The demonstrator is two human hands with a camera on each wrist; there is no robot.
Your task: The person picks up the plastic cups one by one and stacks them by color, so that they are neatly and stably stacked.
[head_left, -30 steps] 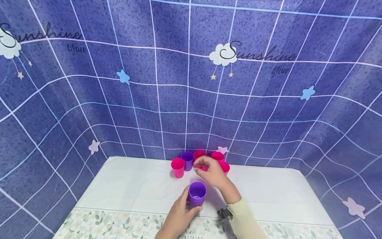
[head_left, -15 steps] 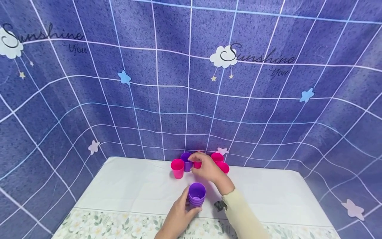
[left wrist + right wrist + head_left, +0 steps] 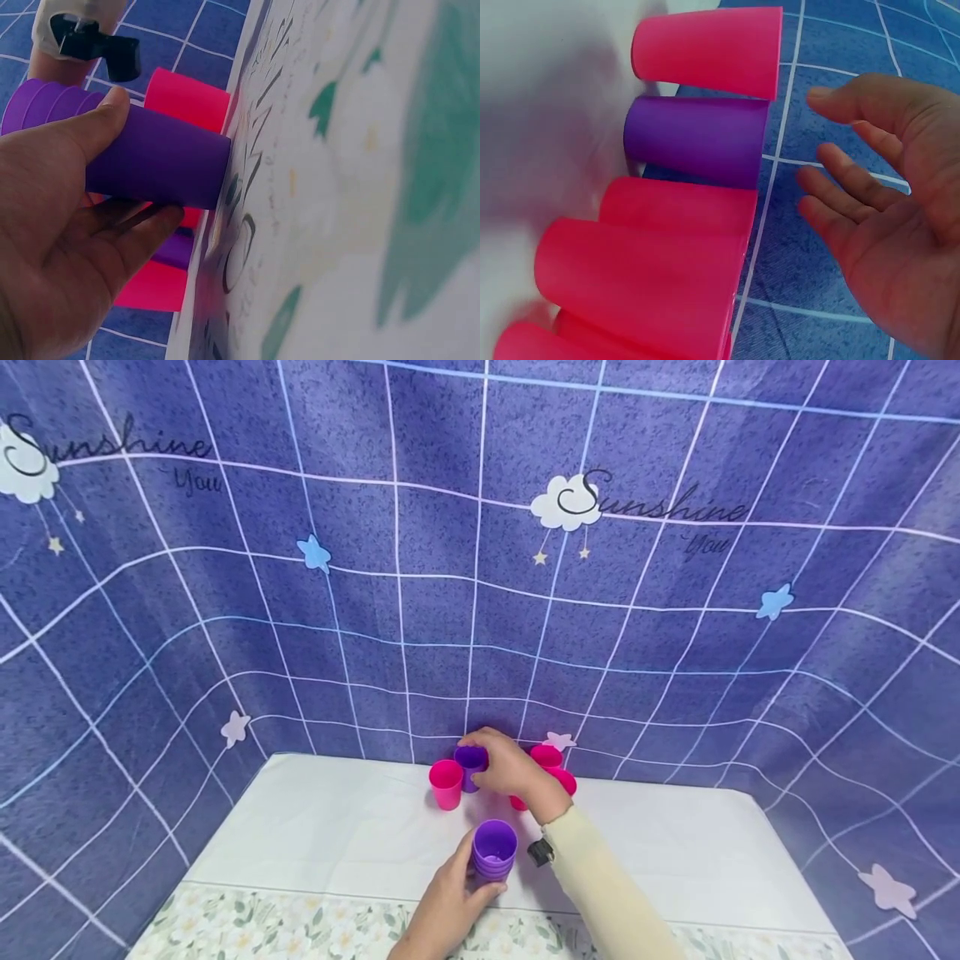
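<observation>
My left hand (image 3: 450, 893) grips a stack of several nested purple cups (image 3: 495, 852), mouth up near the front of the table. In the left wrist view the thumb lies along the side of the stack (image 3: 161, 157) and the fingers curve beneath. Farther back, a single purple cup (image 3: 468, 764) stands among pink ones. My right hand (image 3: 513, 768) hovers above it, thumb and fingers spread apart. Seen from the right wrist, this hand (image 3: 900, 202) is just off the rim of the purple cup (image 3: 697, 139), with a gap between fingertips and rim.
One pink cup (image 3: 447, 785) stands left of the single purple cup. Several more pink cups cluster to its right, including one at the back (image 3: 546, 755). A blue grid-patterned curtain (image 3: 360, 635) hangs right behind the row. A floral strip (image 3: 285, 918) edges the white tabletop (image 3: 322, 827).
My right hand has moved left and back, from over the pink cups to above the single purple cup. The left hand and its stack have stayed in place.
</observation>
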